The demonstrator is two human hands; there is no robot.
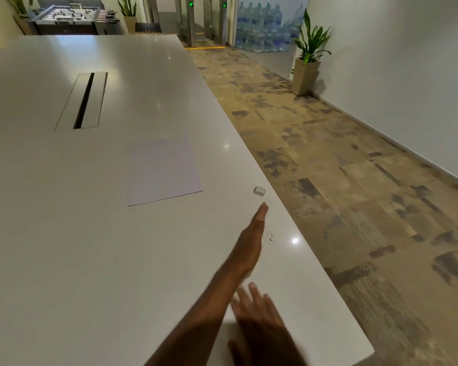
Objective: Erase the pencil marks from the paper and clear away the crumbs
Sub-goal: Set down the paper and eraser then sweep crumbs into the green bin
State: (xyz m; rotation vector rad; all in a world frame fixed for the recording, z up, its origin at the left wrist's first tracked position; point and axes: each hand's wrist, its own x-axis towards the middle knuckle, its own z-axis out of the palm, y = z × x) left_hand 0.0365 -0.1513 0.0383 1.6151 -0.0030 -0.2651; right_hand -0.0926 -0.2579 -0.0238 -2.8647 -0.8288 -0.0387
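Near the surface [64,233] edge: left hand [251,239] is standing edge-on, fingers straight, grip released, herding crumbs [270,236] outward.
Right hand [259,320]: hovering open, likely waiting to catch.
Paper [164,170]: lying flat, apart.
Eraser [259,191]: lying beyond the fingertips.

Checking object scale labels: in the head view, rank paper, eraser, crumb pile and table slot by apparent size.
Largest to smallest, as seen:
1. paper
2. table slot, which lies farther off, so its true size is unsure
3. crumb pile
4. eraser
The last two look alike.
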